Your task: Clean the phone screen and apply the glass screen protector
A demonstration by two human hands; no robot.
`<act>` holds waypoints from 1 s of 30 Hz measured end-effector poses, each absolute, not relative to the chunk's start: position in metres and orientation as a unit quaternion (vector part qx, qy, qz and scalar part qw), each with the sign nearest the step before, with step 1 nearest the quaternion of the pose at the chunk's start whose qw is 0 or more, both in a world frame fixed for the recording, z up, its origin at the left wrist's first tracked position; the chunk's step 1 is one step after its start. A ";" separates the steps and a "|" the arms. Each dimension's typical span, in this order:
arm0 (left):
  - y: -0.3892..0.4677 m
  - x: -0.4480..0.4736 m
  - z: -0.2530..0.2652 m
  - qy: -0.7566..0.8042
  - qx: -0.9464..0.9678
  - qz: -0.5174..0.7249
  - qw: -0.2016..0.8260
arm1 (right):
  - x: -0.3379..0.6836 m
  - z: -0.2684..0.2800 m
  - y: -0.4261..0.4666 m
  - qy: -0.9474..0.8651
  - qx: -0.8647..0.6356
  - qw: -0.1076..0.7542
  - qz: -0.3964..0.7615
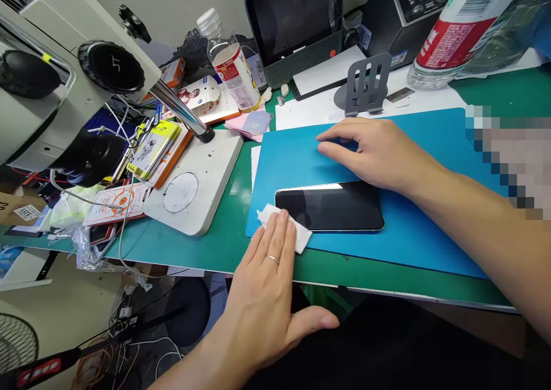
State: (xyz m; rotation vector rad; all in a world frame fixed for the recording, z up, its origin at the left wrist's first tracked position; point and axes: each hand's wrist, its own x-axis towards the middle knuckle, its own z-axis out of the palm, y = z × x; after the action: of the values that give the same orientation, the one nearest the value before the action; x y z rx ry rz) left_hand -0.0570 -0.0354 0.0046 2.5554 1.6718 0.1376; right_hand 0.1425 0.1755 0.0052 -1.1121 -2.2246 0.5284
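Note:
A smartphone with a dark, glossy screen lies flat on the blue mat. My left hand lies with straight fingers on a folded white tissue, at the phone's lower left corner. Its thumb stands apart from the fingers, and a ring is on one finger. Above the phone's far edge, my right hand is held with thumb and fingers apart and nothing between them. Its heel is close to the phone's upper right; whether it touches is hard to tell.
To the left stands a microscope on a white base, beside stacked small boxes. A grey phone stand, a drink bottle, a screen device and a large water bottle line the back.

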 end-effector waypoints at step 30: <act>-0.037 -0.068 0.004 0.530 0.848 -0.016 0.003 | 0.144 0.004 0.176 -0.858 -0.351 0.299 0.227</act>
State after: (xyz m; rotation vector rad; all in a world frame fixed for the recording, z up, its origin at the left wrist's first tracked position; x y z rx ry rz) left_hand -0.0684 -0.0371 0.0041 2.6581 1.6617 -0.0495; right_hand 0.1443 0.1755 0.0044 -0.9317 -2.2773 0.6036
